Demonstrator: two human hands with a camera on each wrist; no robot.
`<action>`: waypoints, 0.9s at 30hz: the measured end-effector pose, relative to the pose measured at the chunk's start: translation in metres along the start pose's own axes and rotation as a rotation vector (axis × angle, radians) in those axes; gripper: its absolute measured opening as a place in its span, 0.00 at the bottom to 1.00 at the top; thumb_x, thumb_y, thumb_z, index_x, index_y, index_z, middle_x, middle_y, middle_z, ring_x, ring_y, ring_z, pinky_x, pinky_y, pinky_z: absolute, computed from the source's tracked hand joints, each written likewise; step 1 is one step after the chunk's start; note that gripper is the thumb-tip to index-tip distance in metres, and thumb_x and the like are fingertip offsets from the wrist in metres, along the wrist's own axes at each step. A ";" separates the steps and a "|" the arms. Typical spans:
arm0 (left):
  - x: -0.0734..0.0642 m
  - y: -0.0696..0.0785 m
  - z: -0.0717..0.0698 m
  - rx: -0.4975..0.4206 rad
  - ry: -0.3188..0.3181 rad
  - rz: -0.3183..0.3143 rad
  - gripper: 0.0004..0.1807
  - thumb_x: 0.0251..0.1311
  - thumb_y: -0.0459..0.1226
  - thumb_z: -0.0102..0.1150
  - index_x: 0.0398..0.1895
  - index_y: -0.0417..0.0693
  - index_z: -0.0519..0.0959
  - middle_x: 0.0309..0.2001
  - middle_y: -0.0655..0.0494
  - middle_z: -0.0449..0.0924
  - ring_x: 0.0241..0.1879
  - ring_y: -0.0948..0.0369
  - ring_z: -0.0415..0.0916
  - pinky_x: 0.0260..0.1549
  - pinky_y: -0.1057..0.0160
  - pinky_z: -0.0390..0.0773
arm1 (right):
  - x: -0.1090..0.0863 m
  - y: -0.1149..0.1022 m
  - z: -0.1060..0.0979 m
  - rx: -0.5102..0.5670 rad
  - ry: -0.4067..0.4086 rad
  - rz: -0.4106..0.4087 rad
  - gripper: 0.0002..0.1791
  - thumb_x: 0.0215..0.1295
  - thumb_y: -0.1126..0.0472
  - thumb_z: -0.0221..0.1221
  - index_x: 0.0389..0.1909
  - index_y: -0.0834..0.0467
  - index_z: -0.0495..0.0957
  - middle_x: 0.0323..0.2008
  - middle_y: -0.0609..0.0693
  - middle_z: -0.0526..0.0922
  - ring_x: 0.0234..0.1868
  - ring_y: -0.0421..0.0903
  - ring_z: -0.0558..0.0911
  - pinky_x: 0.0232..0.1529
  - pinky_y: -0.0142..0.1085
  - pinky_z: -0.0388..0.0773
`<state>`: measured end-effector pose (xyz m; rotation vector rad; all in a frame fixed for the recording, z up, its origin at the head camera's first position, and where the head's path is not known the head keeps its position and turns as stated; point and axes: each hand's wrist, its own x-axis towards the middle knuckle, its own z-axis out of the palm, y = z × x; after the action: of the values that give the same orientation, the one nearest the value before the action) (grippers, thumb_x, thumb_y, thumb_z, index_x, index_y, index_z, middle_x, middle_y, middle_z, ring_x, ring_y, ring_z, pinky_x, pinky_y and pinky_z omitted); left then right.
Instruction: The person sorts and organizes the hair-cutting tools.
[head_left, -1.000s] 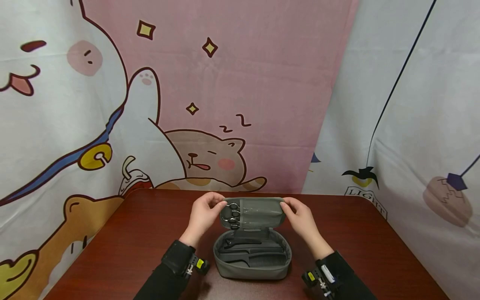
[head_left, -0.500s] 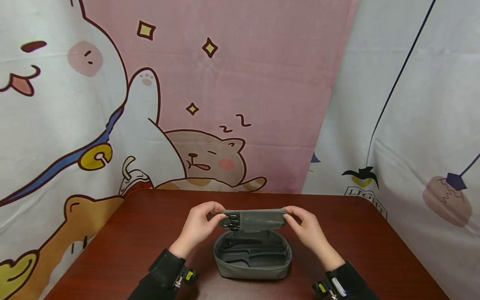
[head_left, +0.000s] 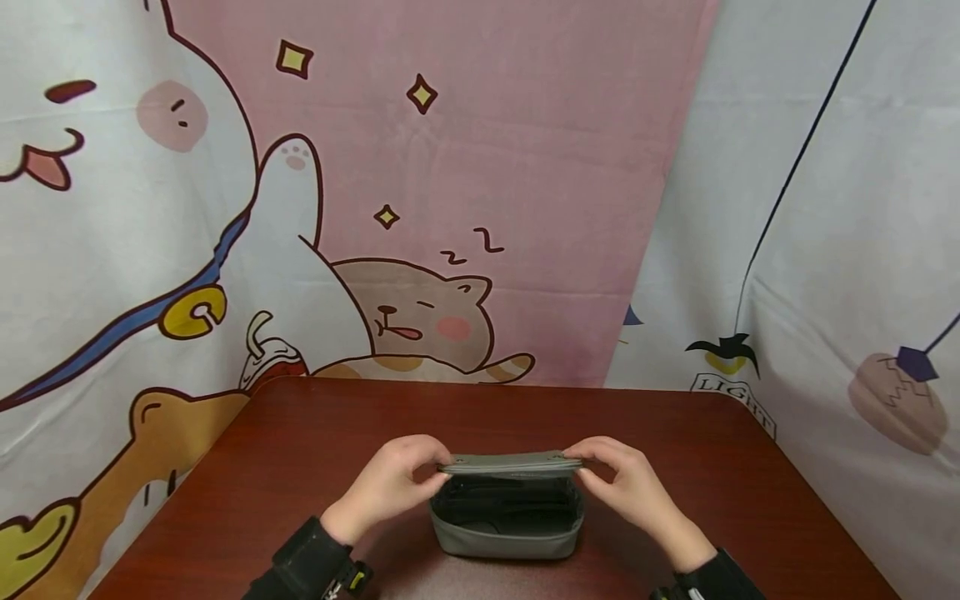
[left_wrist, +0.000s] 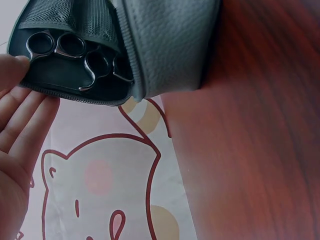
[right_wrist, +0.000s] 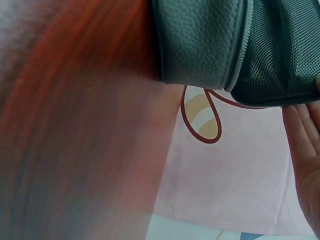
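A grey-green zippered case (head_left: 506,546) with a pebbled surface stands on the table, its lid (head_left: 517,463) tilted partway down over it. My left hand (head_left: 397,479) pinches the lid's left front corner between thumb and fingers. At the opposite corner, my right hand (head_left: 633,479) grips the lid the same way. Inside the lid, the left wrist view shows mesh pockets (left_wrist: 47,15) and the finger rings of scissors (left_wrist: 56,50) sticking out of them. The right wrist view shows the mesh lining (right_wrist: 295,40) and the zipper (right_wrist: 243,45). Dark tools inside the case are mostly in shadow.
The case rests on a reddish-brown wooden table (head_left: 300,442), near its front. Behind the table hangs a printed cloth (head_left: 555,192) with cartoon animals. Dark sleeves (head_left: 300,558) with wrist-worn cameras cover both forearms.
Both hands have swung the lid down and toward me, from nearly upright to low over the case. In the head view the scissors in the lid have gone out of sight.
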<state>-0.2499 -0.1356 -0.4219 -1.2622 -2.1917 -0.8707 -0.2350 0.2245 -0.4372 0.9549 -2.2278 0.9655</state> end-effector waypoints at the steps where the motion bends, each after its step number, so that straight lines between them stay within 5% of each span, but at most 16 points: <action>1: -0.001 0.000 0.000 0.018 -0.001 0.025 0.16 0.49 0.27 0.73 0.39 0.52 0.81 0.38 0.63 0.81 0.37 0.67 0.79 0.38 0.68 0.78 | -0.001 -0.001 0.000 0.003 -0.002 -0.017 0.25 0.51 0.79 0.68 0.46 0.50 0.83 0.44 0.42 0.83 0.45 0.42 0.82 0.46 0.27 0.77; 7: -0.006 0.004 0.002 0.048 -0.037 0.124 0.18 0.45 0.26 0.75 0.37 0.51 0.80 0.36 0.63 0.80 0.33 0.66 0.76 0.37 0.73 0.75 | -0.007 0.000 -0.001 0.005 -0.051 -0.147 0.28 0.46 0.81 0.67 0.46 0.51 0.82 0.45 0.45 0.83 0.46 0.44 0.81 0.50 0.22 0.71; 13: -0.010 0.008 0.003 0.038 -0.077 0.157 0.19 0.44 0.25 0.74 0.35 0.52 0.79 0.36 0.64 0.79 0.26 0.67 0.69 0.31 0.79 0.68 | -0.012 -0.001 -0.004 0.008 -0.157 -0.125 0.28 0.45 0.78 0.69 0.45 0.49 0.81 0.47 0.44 0.83 0.49 0.40 0.79 0.50 0.25 0.73; 27: -0.020 0.009 0.014 0.128 -0.113 0.213 0.19 0.37 0.26 0.78 0.29 0.54 0.78 0.33 0.66 0.76 0.35 0.70 0.73 0.35 0.78 0.71 | -0.019 0.002 0.001 -0.012 -0.210 -0.285 0.29 0.39 0.77 0.73 0.43 0.50 0.81 0.47 0.46 0.81 0.48 0.43 0.78 0.50 0.24 0.71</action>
<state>-0.2339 -0.1339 -0.4416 -1.4788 -2.1115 -0.5790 -0.2252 0.2327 -0.4520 1.3789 -2.1791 0.7514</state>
